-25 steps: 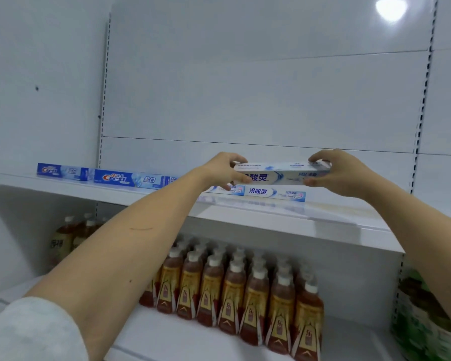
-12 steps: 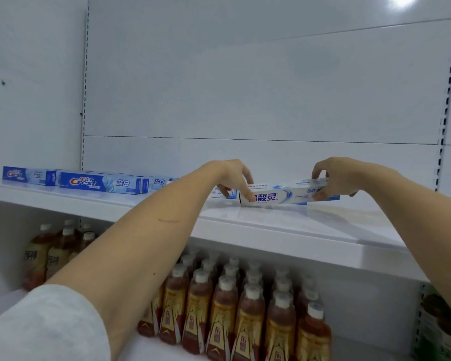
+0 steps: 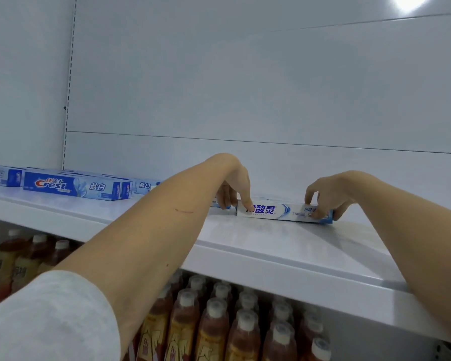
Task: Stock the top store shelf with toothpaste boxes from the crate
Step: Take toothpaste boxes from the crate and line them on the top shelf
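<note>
While box (image 3: 284,212) is lying on shelf (image 3: 258,246), left hand (image 3: 233,183) and right hand (image 3: 328,194) fingers are pinching its ends; bare shelf lying rightward.

Single head view, close in, facing forward, level with the top shelf (image 3: 271,246); bottles (image 3: 214,329) below, probably the next tier.
</note>
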